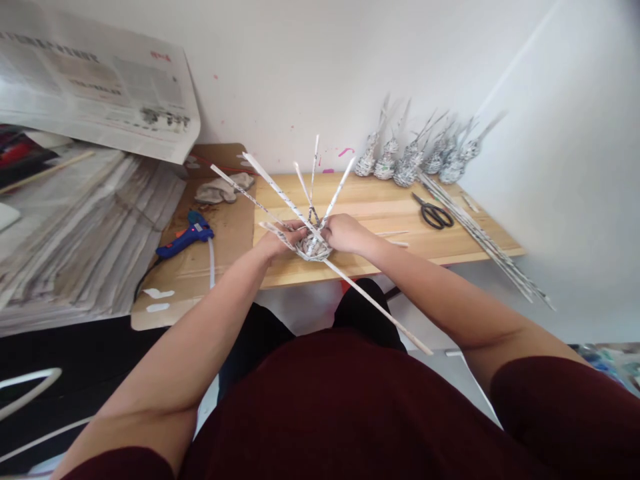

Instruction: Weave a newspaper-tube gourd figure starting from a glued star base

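Note:
A small round base woven from rolled newspaper, a paper basket (pixel 314 249), sits between my hands over the wooden table. Several paper sticks fan upward from it, and one long paper tube (pixel 375 303) slants down toward my lap. My left hand (pixel 287 239) grips the basket's left side, its fingers partly behind the sticks. On the right rim, my right hand (pixel 343 233) is closed with the fingertips pinching at the weave near an upright stick. Exactly which strand the right fingers pinch is hidden.
On the wooden table (pixel 280 193) lie black-handled scissors (pixel 436 215) and a bundle of paper tubes (pixel 475 233). Several woven gourd shapes (pixel 404 167) stand by the wall. To the left are a blue glue gun (pixel 187 237) on cardboard, gloves (pixel 223 189) and stacked newspapers (pixel 95 233).

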The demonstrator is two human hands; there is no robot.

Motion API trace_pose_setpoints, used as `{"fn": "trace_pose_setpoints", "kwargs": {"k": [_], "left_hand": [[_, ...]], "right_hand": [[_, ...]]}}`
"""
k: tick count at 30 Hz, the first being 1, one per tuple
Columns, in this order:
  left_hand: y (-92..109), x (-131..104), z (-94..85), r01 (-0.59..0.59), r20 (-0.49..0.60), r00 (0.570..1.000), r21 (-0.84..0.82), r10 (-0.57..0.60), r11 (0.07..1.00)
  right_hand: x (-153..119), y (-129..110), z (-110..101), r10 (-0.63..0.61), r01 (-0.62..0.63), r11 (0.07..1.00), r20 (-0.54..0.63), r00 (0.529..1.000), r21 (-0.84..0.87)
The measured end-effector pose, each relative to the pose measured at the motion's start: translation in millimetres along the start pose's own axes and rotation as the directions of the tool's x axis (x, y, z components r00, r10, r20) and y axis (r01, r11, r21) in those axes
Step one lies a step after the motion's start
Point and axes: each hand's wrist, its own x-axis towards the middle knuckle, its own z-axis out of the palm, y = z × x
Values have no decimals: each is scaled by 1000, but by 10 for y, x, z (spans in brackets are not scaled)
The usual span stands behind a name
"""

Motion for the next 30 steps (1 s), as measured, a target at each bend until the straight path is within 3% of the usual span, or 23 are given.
{"fn": "trace_pose_setpoints", "kwargs": {"k": [8, 11, 13, 15, 17, 18, 20, 21, 23, 26, 30], "left_hand": [[191, -85, -5, 80, 1, 997, 55, -81, 995], [231, -218, -101, 104, -189, 979, 145, -76, 984], [206, -348, -142, 65, -348, 937, 281, 39, 957], [154, -502, -132, -49, -431, 863, 447, 263, 893], [95, -648, -70, -203, -355, 801, 596, 481, 777], [67, -707, -26, -280, -243, 795, 665, 555, 693], [17, -777, 60, -405, 8, 800, 744, 599, 532], [-4, -786, 93, -437, 80, 798, 759, 598, 482], [-40, -762, 127, -425, 78, 798, 776, 597, 466], [-74, -669, 101, -356, -47, 806, 758, 590, 546], [-99, -561, 42, -376, 23, 841, 742, 540, 555]], "right_hand": [[-8, 44, 14, 42, -41, 991, -9, 999, 129], [14, 71, 7, 88, -85, 991, -20, 996, 107], [27, 89, 6, 133, -130, 986, -21, 991, 106], [38, 103, 11, 151, -148, 982, -19, 988, 118], [48, 110, 23, 140, -136, 982, -23, 990, 130], [52, 109, 30, 127, -122, 983, -28, 991, 136], [58, 97, 44, 97, -90, 986, -43, 994, 143], [59, 84, 48, 90, -83, 987, -45, 995, 136], [57, 46, 48, 83, -80, 992, -25, 996, 93], [50, -20, 34, 44, -44, 999, 29, 999, -20], [61, -50, 39, 23, -21, 998, 25, 999, -66]]}}
